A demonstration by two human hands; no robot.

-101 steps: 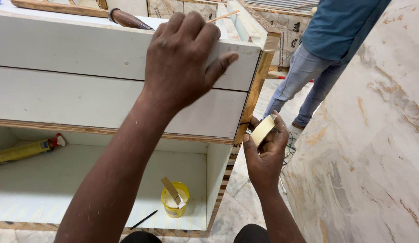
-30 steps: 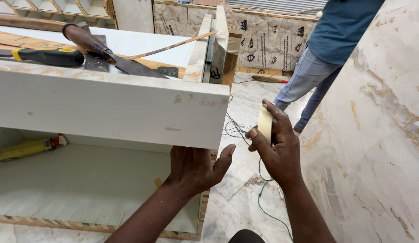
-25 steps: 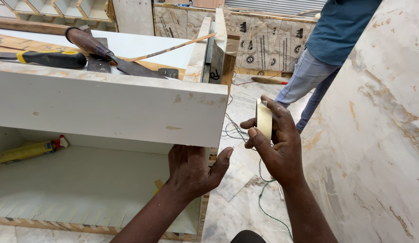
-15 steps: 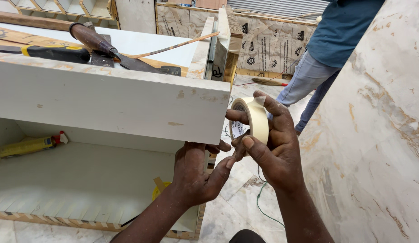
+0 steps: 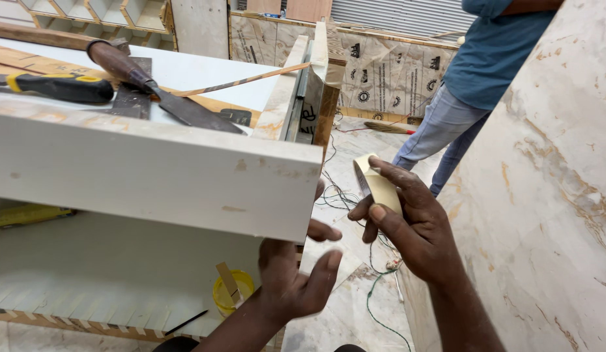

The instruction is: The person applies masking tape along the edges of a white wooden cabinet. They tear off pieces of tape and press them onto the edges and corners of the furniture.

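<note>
A roll of cream masking tape [image 5: 376, 182] sits in my right hand [image 5: 407, 225], pinched between thumb and fingers just right of the cabinet's corner. My left hand [image 5: 295, 277] reaches up from below, fingers spread, and touches the underside of the white front board [image 5: 153, 176] near its right end. It holds nothing. The board belongs to a white cabinet [image 5: 88, 248] lying on the floor with its inside open toward me.
On top of the cabinet lie a wood-handled chisel [image 5: 140, 78] and a yellow-and-black handled tool [image 5: 55, 86]. A small yellow cup [image 5: 234, 293] stands inside. A person in jeans [image 5: 459, 111] stands behind. A marble slab [image 5: 544, 208] rises on the right; wires [image 5: 375, 293] trail on the floor.
My left hand came off the front of the board and went under its right end. My right hand lifted the tape roll and turned it near the corner.
</note>
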